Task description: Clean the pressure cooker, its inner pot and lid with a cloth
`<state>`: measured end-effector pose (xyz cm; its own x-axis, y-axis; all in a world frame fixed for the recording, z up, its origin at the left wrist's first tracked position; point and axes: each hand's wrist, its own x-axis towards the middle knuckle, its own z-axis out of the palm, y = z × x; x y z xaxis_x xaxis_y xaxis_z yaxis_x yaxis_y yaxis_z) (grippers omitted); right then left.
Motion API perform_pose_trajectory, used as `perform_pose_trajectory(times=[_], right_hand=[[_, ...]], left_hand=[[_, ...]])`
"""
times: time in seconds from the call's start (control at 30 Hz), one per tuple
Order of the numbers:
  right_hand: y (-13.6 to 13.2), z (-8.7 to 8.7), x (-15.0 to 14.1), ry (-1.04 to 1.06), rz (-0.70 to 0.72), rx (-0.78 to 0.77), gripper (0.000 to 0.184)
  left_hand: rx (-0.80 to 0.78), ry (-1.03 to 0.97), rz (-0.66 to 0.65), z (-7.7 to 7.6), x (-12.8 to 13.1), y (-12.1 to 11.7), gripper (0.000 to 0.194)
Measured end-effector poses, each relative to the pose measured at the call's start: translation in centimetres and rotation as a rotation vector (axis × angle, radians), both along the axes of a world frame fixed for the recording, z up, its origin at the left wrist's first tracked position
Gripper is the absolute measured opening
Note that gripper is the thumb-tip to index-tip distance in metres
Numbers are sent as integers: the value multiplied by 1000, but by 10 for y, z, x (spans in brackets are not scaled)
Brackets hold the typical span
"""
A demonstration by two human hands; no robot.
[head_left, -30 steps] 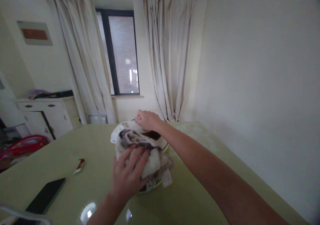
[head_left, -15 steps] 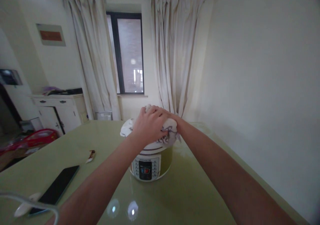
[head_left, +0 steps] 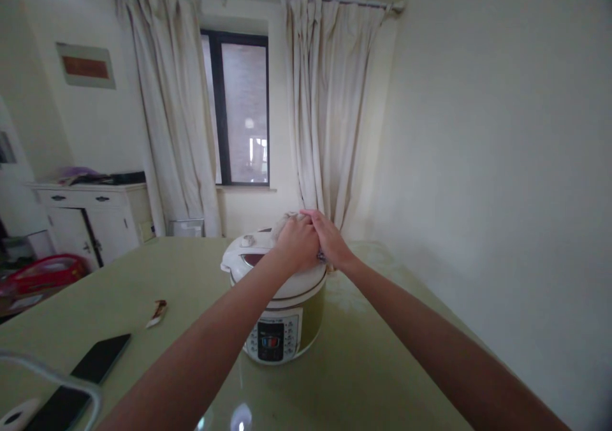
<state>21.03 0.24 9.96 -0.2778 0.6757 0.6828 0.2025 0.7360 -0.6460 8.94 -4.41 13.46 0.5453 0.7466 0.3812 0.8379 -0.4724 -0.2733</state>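
A white and olive electric cooker (head_left: 280,319) with a front control panel stands in the middle of the pale green table (head_left: 363,367). My left hand (head_left: 297,243) rests on the far side of its white lid, fingers closed over a bunched whitish cloth (head_left: 283,220) that shows only a little behind the knuckles. My right hand (head_left: 329,238) lies beside and partly over the left hand on the lid's back edge, fingers pressed together on the same cloth.
A black phone (head_left: 79,383) lies at the table's left front, with a white cable (head_left: 52,380) near it. A small wrapper (head_left: 157,311) lies left of the cooker. A white cabinet (head_left: 90,217), a red item (head_left: 41,273), curtains and a window stand behind.
Both hands moved with the cloth from the cooker's front up to the back of its lid, and the cloth is now bunched almost out of sight. The control panel has come into view.
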Motion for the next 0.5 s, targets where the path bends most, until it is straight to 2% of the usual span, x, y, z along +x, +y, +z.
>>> perform_pose_trajectory(times=[0.2, 0.27, 0.33, 0.4, 0.43, 0.5], right_hand=[[-53, -73, 18, 137, -193, 138, 65], [-67, -91, 21, 127, -223, 142, 67], [-76, -104, 25, 103, -241, 115, 75], [-81, -113, 30, 83, -269, 100, 77], [-82, -117, 34, 65, -281, 108, 74], [-82, -125, 42, 12, -306, 136, 68]], left_hand=[[-49, 31, -195, -15, 3, -26, 33], [-98, 22, -276, -14, -2, -36, 37], [-208, -29, -364, -7, -11, -40, 53], [-332, -170, -447, 5, -27, -37, 67], [-353, -279, -460, 11, -35, -32, 68], [-255, -473, -373, 18, -53, -16, 56]])
